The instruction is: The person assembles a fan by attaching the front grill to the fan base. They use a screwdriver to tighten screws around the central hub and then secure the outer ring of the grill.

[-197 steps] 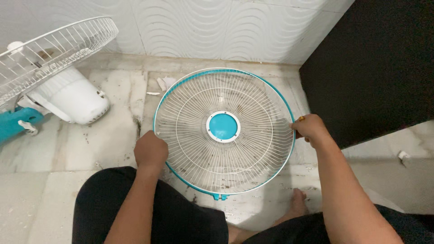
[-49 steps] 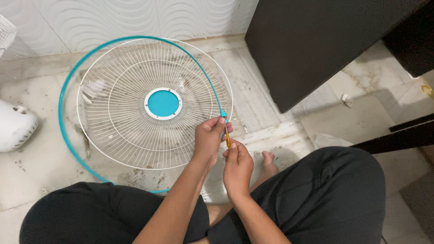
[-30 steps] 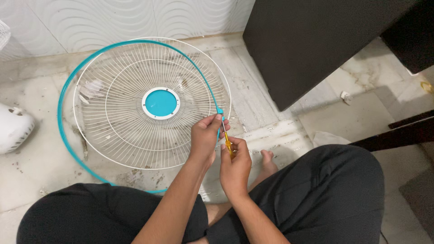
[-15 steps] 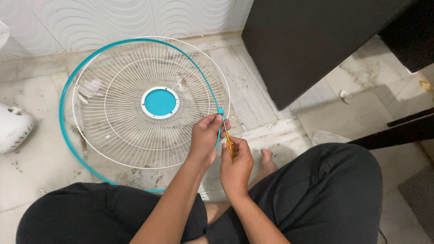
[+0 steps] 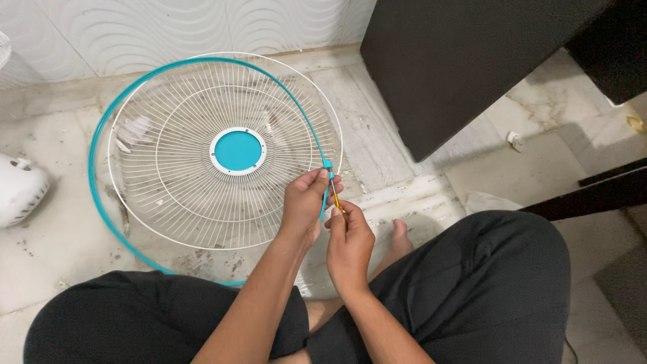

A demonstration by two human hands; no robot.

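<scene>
Screwdriver tip hidden by fingers; motor housing cut off.

White coated wire fan guard with a glossy teal plastic hub and smooth teal plastic rim band. Translucent amber plastic screwdriver handle. Dusty, stained marble floor; matt black cloth trousers.

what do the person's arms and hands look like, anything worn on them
Both forearms are bare right up to the bottom edge of the view, with no sleeve showing. The left hand and the right hand wear no gloves, and no ring, watch or bracelet shows on either hand or wrist. The fingernails are short and unpainted. Below the arms, the legs are covered in loose black fabric.
</scene>
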